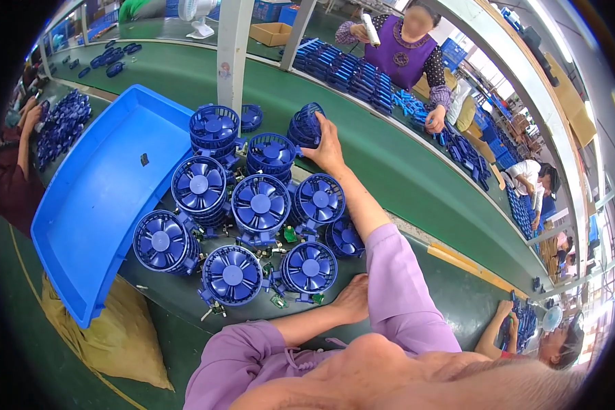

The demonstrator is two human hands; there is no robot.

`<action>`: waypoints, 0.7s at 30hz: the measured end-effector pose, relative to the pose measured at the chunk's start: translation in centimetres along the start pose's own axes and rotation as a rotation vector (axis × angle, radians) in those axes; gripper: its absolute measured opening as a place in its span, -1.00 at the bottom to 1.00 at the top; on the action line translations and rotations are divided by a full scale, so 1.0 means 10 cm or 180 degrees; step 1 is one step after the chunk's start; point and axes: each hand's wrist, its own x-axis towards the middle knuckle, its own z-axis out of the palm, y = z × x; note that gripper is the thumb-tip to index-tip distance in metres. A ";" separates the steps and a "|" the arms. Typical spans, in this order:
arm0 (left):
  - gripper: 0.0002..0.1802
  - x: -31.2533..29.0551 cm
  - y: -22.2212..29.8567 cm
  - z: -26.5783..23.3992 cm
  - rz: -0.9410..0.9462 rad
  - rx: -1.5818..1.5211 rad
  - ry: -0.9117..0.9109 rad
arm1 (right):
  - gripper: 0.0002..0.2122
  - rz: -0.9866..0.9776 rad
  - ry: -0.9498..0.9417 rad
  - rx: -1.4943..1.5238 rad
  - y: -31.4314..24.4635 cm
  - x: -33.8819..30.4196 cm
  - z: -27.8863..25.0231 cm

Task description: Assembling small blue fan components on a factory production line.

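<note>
My right hand (330,145) reaches to the far side of the table, its thumb and fingers closed round a small tilted stack of blue fan heads (305,123). Low on the table near my body, my left hand (352,298) rests on the dark green top, beside a stacked fan head (309,268). Its fingers are mostly hidden by my right sleeve. Between my hands and the tray stand several stacks of blue caged fans (260,203). Small green circuit boards (290,234) with wires stick out among them.
A large blue tray (109,205) with a dark scrap in it lies at the left, above a tan sack (109,328). Beyond a white post (231,61) runs a green conveyor belt (389,157). Across it a person in a purple vest (406,51) handles blue parts.
</note>
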 end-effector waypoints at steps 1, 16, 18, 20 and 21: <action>-0.59 0.00 -0.01 0.01 0.0004 -0.0001 -0.0011 | 0.04 0.0051 -0.0008 0.0056 0.01 0.00 -0.01; -0.68 -0.02 -0.04 0.00 0.0090 0.0162 -0.0057 | -0.04 -0.0079 0.0204 0.0053 -0.02 -0.12 0.04; -0.67 0.06 -0.07 0.02 -0.0077 -0.0286 -0.0428 | -0.05 -0.0307 0.0291 0.0177 -0.02 -0.11 -0.01; -0.60 0.06 -0.04 0.04 -0.0129 -0.0485 -0.0189 | -0.03 -0.0292 0.0334 0.0235 0.05 -0.12 -0.07; -0.60 0.11 0.10 -0.09 -0.0086 -0.0686 -0.0306 | 0.00 -0.0135 0.0346 0.0121 0.11 -0.14 -0.09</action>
